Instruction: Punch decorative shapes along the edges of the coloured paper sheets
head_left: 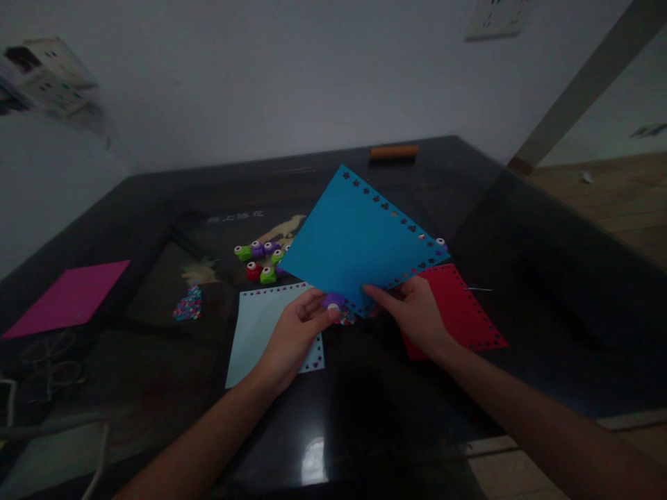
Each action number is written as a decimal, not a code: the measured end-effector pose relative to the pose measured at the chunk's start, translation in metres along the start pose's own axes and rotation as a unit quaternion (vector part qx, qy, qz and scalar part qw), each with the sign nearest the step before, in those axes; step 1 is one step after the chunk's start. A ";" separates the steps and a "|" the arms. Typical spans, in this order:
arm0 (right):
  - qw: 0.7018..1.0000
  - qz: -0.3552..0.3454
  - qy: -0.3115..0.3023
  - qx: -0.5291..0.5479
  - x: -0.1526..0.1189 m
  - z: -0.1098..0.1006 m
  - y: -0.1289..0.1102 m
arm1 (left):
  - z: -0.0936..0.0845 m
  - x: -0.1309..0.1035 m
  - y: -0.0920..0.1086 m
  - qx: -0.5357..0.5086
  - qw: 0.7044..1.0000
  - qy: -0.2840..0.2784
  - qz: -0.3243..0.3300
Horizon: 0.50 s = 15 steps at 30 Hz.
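Note:
A blue paper sheet [354,236] is held up at a slant above the table, with small shapes punched along two of its edges. My left hand [299,326] is closed around a purple craft punch [333,301] at the sheet's lower corner. My right hand [417,312] pinches the sheet's lower right edge, index finger lying on its face. Below it on the table lie a pale blue sheet [265,323] and a red sheet [458,309], both with punched borders. Behind the blue sheet several green, purple and red punches [268,274] are partly hidden.
A magenta sheet [73,295] lies at the left of the dark glossy table [365,417]. Nearby is a small pile of coloured confetti [188,304]. An orange-brown cylinder [394,152] lies at the far edge by the wall, which carries sockets [497,17].

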State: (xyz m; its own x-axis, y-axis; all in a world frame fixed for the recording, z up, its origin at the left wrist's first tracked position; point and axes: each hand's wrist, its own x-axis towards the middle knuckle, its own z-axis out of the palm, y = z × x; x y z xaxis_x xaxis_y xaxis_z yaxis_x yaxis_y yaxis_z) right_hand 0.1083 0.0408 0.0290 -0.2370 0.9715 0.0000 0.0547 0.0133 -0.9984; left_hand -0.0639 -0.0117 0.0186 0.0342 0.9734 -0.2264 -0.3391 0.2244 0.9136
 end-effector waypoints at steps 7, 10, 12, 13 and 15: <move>0.998 -0.009 -0.012 -0.055 -0.003 0.001 0.003 | -0.001 -0.001 0.000 0.015 1.000 0.002 0.000; 0.998 -0.022 -0.006 -0.058 -0.003 0.003 0.005 | 0.000 -0.001 -0.001 0.016 1.000 0.005 -0.006; 0.998 -0.029 -0.005 -0.062 -0.003 0.003 0.006 | 0.001 -0.001 -0.001 0.015 1.000 0.005 -0.011; 0.997 -0.032 -0.005 -0.067 -0.002 0.004 0.006 | 0.001 -0.001 0.000 0.014 1.000 0.006 -0.012; 0.996 -0.042 0.005 -0.074 -0.002 0.004 0.008 | 0.002 -0.001 0.000 0.011 1.000 0.009 -0.016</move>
State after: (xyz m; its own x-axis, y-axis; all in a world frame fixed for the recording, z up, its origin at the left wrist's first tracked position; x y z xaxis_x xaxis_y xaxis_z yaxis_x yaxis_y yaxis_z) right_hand 0.1053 0.0381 0.0210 -0.2361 0.9681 0.0836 0.1776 0.1276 -0.9758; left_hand -0.0621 -0.0127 0.0191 0.0270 0.9648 -0.2618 -0.3181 0.2565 0.9127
